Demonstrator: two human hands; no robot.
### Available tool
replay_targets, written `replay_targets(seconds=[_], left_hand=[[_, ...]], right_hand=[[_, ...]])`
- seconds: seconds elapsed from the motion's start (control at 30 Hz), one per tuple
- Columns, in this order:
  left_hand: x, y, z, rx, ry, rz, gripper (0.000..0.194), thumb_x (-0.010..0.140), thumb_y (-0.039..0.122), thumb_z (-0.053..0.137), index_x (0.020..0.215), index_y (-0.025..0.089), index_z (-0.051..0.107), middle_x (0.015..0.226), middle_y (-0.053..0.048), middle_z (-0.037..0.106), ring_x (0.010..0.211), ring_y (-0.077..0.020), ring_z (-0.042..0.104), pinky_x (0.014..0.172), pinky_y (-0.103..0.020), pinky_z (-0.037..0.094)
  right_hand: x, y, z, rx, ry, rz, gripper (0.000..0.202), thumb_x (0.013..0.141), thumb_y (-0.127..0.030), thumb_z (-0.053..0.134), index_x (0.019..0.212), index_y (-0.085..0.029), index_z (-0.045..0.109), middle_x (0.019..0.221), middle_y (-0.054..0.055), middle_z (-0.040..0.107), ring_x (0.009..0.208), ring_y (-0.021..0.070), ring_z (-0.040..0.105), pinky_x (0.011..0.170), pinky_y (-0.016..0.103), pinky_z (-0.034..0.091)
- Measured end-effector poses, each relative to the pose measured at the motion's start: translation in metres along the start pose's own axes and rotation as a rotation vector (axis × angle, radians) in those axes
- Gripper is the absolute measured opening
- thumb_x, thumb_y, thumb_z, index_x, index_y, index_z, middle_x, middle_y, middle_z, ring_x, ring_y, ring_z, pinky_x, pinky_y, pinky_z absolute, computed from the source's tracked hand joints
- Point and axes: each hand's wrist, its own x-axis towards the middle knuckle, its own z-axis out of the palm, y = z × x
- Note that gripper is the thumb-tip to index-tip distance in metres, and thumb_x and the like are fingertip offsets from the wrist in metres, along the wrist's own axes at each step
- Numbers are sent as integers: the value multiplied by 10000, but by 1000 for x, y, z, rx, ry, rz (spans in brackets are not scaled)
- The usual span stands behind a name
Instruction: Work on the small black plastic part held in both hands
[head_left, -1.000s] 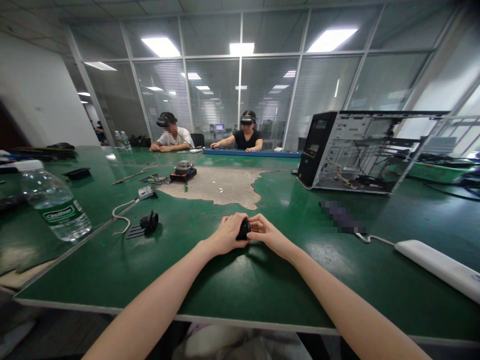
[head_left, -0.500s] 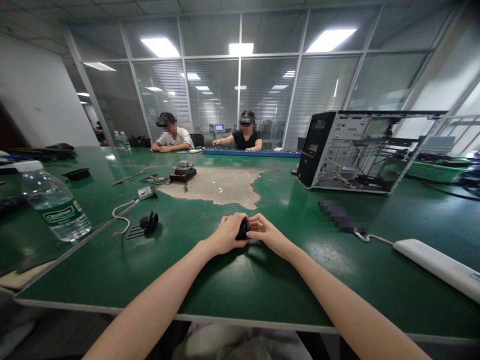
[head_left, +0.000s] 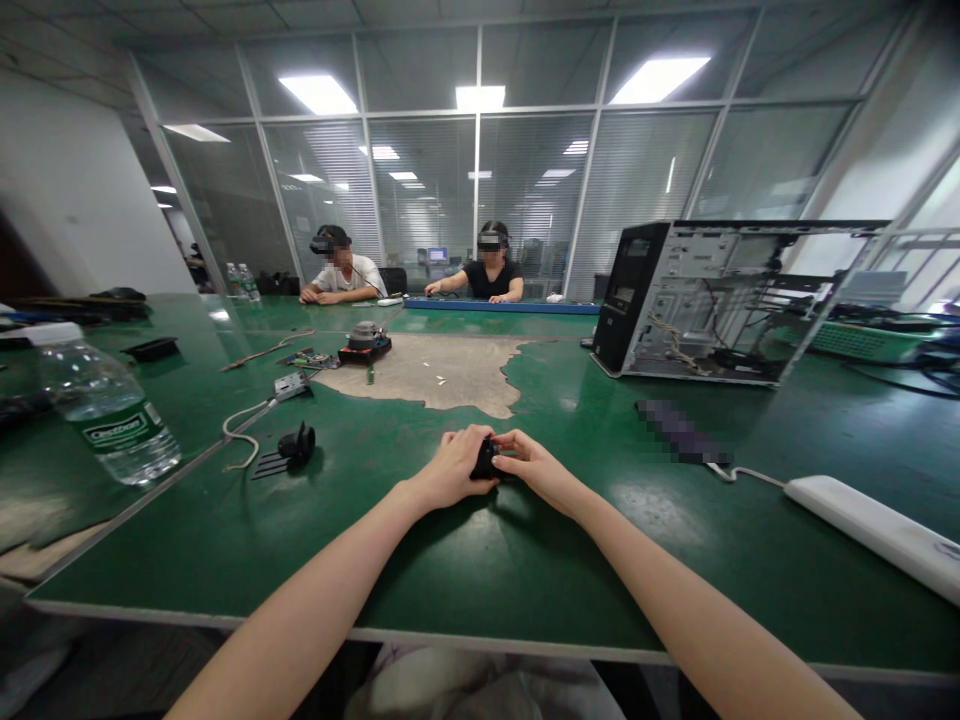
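A small black object [head_left: 486, 459] is between my two hands, just above the green table [head_left: 570, 560]. My left hand [head_left: 456, 466] wraps round its left side, thumb below and fingers over the top. The fingers of my right hand [head_left: 529, 465] pinch its right side. What the object is, I cannot make out, since the fingers cover much of it. To the left lies a black part with a slotted flat piece [head_left: 294, 450]. Beyond the hands is a bare tan patch [head_left: 457, 375] in the table's surface, with small white scraps on it.
An open computer case [head_left: 637, 300] stands at the right. Nearer are a blurred dark device [head_left: 679, 430] and a white power strip [head_left: 862, 525]. A water bottle [head_left: 112, 420] is at the left. Two people [head_left: 345, 270] sit across the table.
The fingers of my right hand have shifted slightly on the black object, and the thumb sits a little higher. My left hand keeps its hold.
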Motion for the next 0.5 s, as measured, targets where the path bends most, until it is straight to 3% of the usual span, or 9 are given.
replay_targets(seconds=[0.1, 0.23, 0.5], left_hand=[[1, 0, 0, -1, -5, -5, 574, 661, 285, 610, 1130, 224, 286, 1057, -51, 465, 1007, -220, 441, 858, -369, 292], [1, 0, 1, -1, -7, -12, 591, 662, 295, 612, 1142, 227, 274, 1082, -57, 457, 1028, -226, 431, 861, -376, 291], [1, 1, -1, -2, -10, -1, 559, 669, 300, 604, 1127, 222, 295, 1074, -57, 459, 1025, -221, 428, 859, -371, 293]], right_hand=[[-2, -3, 0, 14, -37, -20, 316, 631, -251, 663, 884, -222, 476, 896, 0, 566, 879, 157, 530, 788, 332, 414], [-2, -4, 2, -1, 13, -36, 221, 684, -310, 613, 828, -213, 476, 885, -1, 567, 859, 148, 532, 798, 334, 408], [2, 4, -1, -45, 22, -1, 284, 681, -305, 611, 921, -200, 502, 954, 31, 556, 897, 160, 526, 851, 364, 377]])
